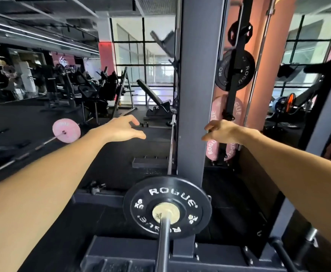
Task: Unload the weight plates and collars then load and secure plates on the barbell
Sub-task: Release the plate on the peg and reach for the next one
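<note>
- Head view: a black weight plate (167, 208) marked ROGUE sits on the barbell (164, 244), whose bare sleeve runs from the plate's pale hub down to the lower edge of the picture.
- The plate's upper right rim overlaps the foot of a grey rack upright (197, 85), which rises through the middle of the view; whether rim and post touch cannot be told.
- The left hand (124, 128) is held out in the air left of the upright, fingers loosely spread and slightly bent, holding nothing.
- The right hand (220, 132) is held out just right of the upright, fingers relaxed and drooping, holding nothing; it is well above the black plate and apart from it.
- Between the two hands stands only the upright; both forearms frame the plate from either side, leaving the sleeve free.
- Behind the right hand, pink plates (212, 148) marked ROGUE hang low on a storage post, with a black stored plate (236, 70) above them.
- To the left, a second bar (23, 154) lies on the dark floor (111, 167) with a pink plate (66, 130) on its far end; open floor stretches between it and the rack.
- A dark rack base frame (121, 252) crosses the bottom, boxing in the space under the black plate.
- An incline bench (154, 99) and other machines stand far back by the windows.
</note>
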